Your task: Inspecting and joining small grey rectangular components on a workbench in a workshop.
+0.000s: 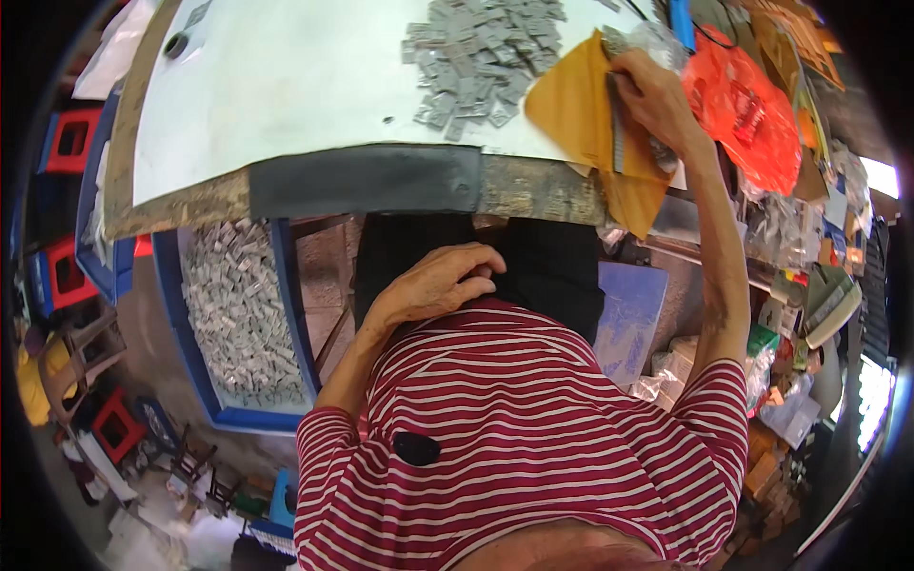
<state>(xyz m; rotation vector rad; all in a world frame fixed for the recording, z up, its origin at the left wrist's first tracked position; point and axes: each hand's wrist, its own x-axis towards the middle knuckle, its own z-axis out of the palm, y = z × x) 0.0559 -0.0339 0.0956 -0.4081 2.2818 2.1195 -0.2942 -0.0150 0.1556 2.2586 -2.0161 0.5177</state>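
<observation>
At the right end of the white work surface (286,86), my right hand (657,100) is closed on a yellow-orange cloth (571,105). The cloth is creased, hangs past the table's front edge, and is blurred along its left side. A narrow grey strip (617,133) lies against it below my fingers; its kind is unclear. Left of the cloth is a heap of small flat grey pieces (486,57). My left hand (443,281) rests on my lap with fingers curled in, and nothing shows in it.
A blue-rimmed tray (171,314) full of small pale grey pieces (238,305) stands left of my legs. Beyond my right hand lie a red plastic bag (747,114) and cluttered packages. Red stools (71,276) stand far left. A black strip (367,181) covers the table's front edge.
</observation>
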